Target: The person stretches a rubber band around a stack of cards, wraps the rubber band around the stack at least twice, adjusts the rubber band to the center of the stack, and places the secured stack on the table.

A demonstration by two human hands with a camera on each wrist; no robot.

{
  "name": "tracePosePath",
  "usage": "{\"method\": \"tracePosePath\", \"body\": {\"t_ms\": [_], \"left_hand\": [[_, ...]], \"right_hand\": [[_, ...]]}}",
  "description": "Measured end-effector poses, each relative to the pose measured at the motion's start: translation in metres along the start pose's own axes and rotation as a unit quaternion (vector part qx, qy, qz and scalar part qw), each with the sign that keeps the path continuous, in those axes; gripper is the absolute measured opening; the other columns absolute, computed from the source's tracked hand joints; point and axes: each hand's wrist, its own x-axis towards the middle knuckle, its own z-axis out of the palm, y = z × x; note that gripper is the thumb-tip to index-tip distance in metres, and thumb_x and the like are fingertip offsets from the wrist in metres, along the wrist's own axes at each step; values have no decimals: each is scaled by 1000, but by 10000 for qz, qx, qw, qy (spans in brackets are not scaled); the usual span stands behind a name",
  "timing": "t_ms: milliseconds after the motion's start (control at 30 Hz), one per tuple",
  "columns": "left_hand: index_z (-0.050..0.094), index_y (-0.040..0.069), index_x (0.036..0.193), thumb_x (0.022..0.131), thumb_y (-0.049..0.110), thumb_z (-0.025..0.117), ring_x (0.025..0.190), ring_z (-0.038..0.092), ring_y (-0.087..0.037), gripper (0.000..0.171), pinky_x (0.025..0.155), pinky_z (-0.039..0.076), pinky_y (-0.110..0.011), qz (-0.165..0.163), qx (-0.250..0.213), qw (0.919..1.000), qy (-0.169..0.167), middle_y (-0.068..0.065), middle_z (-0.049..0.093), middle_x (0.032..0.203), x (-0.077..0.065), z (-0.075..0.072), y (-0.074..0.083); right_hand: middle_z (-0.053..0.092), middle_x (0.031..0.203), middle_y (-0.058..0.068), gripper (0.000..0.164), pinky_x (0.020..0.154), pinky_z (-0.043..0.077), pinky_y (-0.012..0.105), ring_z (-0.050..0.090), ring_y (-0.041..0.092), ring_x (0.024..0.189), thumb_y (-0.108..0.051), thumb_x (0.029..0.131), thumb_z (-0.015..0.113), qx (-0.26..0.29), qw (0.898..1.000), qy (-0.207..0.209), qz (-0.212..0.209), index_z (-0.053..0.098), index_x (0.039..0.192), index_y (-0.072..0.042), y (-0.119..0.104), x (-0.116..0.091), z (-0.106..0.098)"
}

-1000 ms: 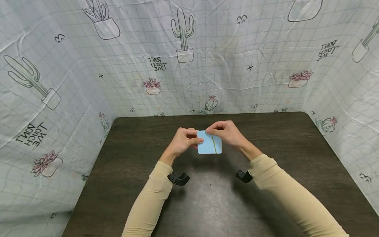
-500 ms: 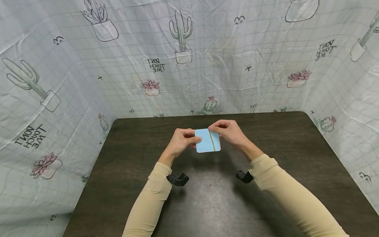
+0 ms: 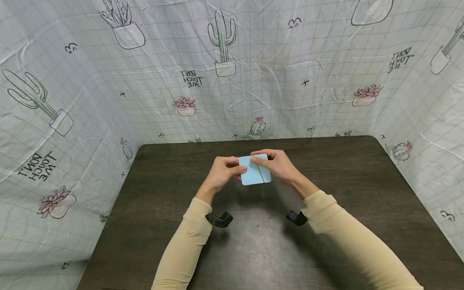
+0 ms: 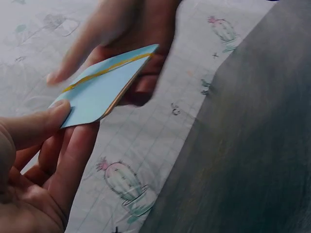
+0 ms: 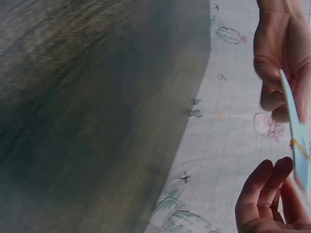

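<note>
A thin light blue square card [image 3: 251, 177] with rounded corners is held above the table, a yellow rubber band [image 3: 260, 174] running slantwise across its face. My left hand [image 3: 222, 174] pinches its left side, thumb on the face and fingers behind. At the upper right, my right hand [image 3: 282, 166] has its thumb over the face near the band and its fingers behind. In the left wrist view the right thumb is blurred; whether it presses on the card [image 4: 99, 94] cannot be told there. The card [image 5: 289, 104] appears nearly edge-on in the right wrist view.
Below the hands lies a dark wooden table [image 3: 163, 193]. A white gridded curtain [image 3: 156, 100] printed with cacti hangs behind it and along both sides. A black wrist device [image 3: 219, 220] sits at the left cuff, another black device [image 3: 296, 218] at the right.
My right hand has shifted left and its thumb now reaches farther over the card, across the band's upper end. The card has tilted slightly, its right side higher; the left hand keeps its pinch.
</note>
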Motion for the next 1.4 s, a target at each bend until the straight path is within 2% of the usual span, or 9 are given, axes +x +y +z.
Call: {"method": "tracePosePath", "body": {"t_ms": [67,167,333,633,767,967,1067,1200,1400], "left_hand": [[69,-15,114,91,-5,71,71,70,-16,26,63,62,-34,0,-96,9994,319,-10,71,92,0,-4,1],[68,-16,113,90,-6,71,70,70,-15,25,62,62,-31,101,-249,9968,750,-10,71,88,-1,-10,3],[67,-20,109,90,-8,71,70,71,-15,23,62,62,-29,205,-474,9931,1049,-8,71,84,-3,-15,6],[68,-18,110,89,-9,72,69,70,-15,23,62,62,-32,234,-498,9910,1222,-8,70,83,-3,-9,6],[68,-19,110,89,-8,71,69,71,-15,23,62,62,-31,235,-535,9918,1135,-7,71,83,-2,-5,5],[68,-17,111,89,-8,72,71,71,-15,24,63,63,-35,218,-464,9926,1097,-8,72,84,-3,-8,2],[69,-16,111,89,-8,72,71,71,-16,23,66,62,-41,153,-416,9930,1093,-12,72,87,-4,-10,1],[69,-17,111,89,-8,72,71,70,-15,24,65,63,-39,155,-323,9940,1033,-12,71,86,-2,-11,0],[68,-18,110,88,-9,72,68,69,-14,24,63,62,-43,213,-259,9948,957,-6,70,81,5,-4,-1]], "right_hand": [[69,102,11,39,73,58,37,64,22,84,-33,97,71,191,9997,-75,162,71,118,0,6,-2,-3],[68,96,13,34,76,59,39,64,23,80,-28,97,71,350,9986,-253,291,72,108,3,14,-7,-8],[68,92,22,22,76,59,37,64,24,77,-20,93,75,339,9981,-460,229,74,97,1,21,-13,-10],[69,83,12,26,71,60,33,63,18,69,-13,93,74,902,9942,-468,348,69,94,12,22,-14,5],[70,82,10,24,71,60,34,63,20,68,-15,93,75,875,9930,-653,442,71,94,9,21,-14,11],[72,85,9,29,81,59,47,65,25,72,-19,92,77,557,9948,-677,524,73,100,8,21,-12,9],[72,85,11,24,80,60,45,65,27,73,-17,91,78,487,9961,-573,466,73,96,6,23,-11,2],[71,83,10,26,76,60,39,65,27,73,-16,90,78,462,9963,-604,392,71,96,9,23,-10,-3],[70,80,12,29,74,60,39,65,20,68,-12,91,77,517,9958,-613,439,69,97,15,24,-12,1]]}}
